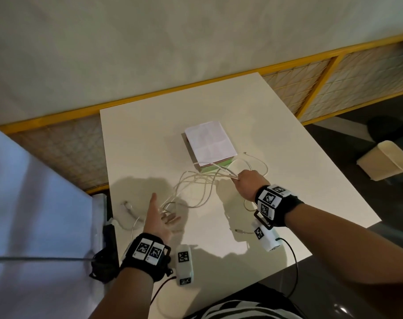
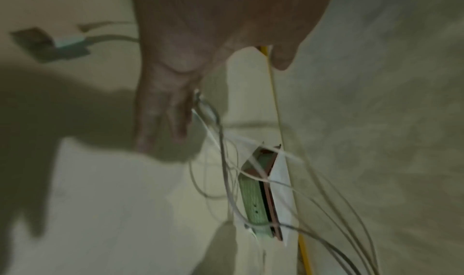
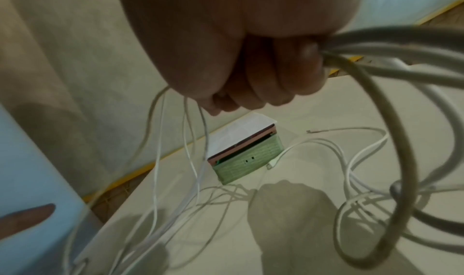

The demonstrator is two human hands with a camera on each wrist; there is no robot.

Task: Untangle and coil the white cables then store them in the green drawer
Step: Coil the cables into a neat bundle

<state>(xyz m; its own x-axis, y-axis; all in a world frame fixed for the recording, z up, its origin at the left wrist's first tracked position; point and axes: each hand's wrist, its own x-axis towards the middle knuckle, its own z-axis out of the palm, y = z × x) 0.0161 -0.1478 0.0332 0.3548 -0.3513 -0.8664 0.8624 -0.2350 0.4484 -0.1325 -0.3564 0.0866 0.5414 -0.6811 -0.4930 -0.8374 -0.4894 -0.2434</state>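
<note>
Several white cables [image 1: 195,187] lie tangled on the white table [image 1: 149,146], stretched between my two hands. My right hand [image 1: 244,180] is a fist gripping a bunch of strands, raised just in front of the green drawer [image 1: 215,168]. In the right wrist view the right hand [image 3: 263,77] holds the cables [image 3: 193,160] above the green drawer [image 3: 248,164], which sits slightly pulled out of its pink-edged box. My left hand [image 1: 163,217] is spread with straight fingers, and cable strands run past its fingertips. The left wrist view shows straight fingers [image 2: 165,110] beside the cables [image 2: 220,140], with the drawer [image 2: 253,200] beyond.
A white sheet of paper [image 1: 209,140] covers the drawer box. Loose plug ends lie at the table's left [image 1: 126,204] and near my right wrist [image 1: 238,230]. A white bin [image 1: 387,160] stands on the floor to the right. A yellow-framed mesh rail [image 1: 311,93] runs behind the table.
</note>
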